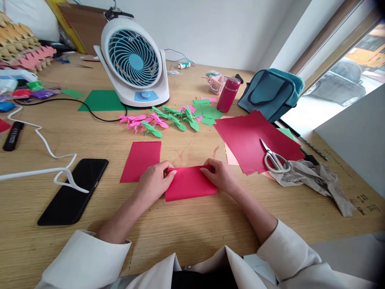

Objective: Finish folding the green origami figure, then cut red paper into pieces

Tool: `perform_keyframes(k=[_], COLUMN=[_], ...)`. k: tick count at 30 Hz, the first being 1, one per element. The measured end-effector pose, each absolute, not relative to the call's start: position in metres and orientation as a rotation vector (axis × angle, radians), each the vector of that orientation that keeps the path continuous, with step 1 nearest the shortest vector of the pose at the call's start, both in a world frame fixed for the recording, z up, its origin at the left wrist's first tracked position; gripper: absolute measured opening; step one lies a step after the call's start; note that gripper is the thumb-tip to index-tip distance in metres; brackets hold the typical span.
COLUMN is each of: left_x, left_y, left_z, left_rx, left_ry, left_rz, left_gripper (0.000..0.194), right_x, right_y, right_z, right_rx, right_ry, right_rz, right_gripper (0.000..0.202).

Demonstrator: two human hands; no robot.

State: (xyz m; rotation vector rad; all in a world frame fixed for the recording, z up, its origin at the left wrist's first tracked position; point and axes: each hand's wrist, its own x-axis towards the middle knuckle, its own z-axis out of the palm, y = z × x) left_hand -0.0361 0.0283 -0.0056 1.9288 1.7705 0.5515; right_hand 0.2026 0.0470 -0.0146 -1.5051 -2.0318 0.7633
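Between my hands is a red sheet of paper (191, 184), its far edge level with my fingertips. My left hand (156, 176) pinches the far left corner, thumb on top. At the far right corner my right hand (221, 174) grips the same sheet between thumb and curled fingers. Just left of it, partly behind my left hand, a second red paper piece (141, 158) lies flat on the wooden table (180, 237). Beyond my hands lie several green paper cutouts (189, 118) and pink paper cutouts (138, 120), folded into slim, pointed shapes.
Scissors (275, 160) rest on large red sheets (258, 136) at right, beside a crumpled cloth (313, 180). A black phone (75, 192) with a white stand over it is at left. Behind stand a fan (135, 64), a red bottle (228, 94) and a teal bag (270, 94).
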Motion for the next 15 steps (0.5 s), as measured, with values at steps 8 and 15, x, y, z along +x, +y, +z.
perform_keyframes(k=[8,15], left_x=[-0.0307,-0.0273], left_y=[0.0249,0.0231], left_z=[-0.0093,-0.0077], left_rx=[2.159,2.185], left_ry=[1.830,1.883], left_rz=[0.425,0.364], left_gripper=[0.009,0.005], right_x=[0.1981,0.1981], right_y=[0.0456,0.0437], right_z=[-0.0208,-0.0207], right_rx=[-1.503,-1.585], right_ry=[-2.171,-2.169], right_rz=[0.537,0.497], right_gripper=[0.021,0.013])
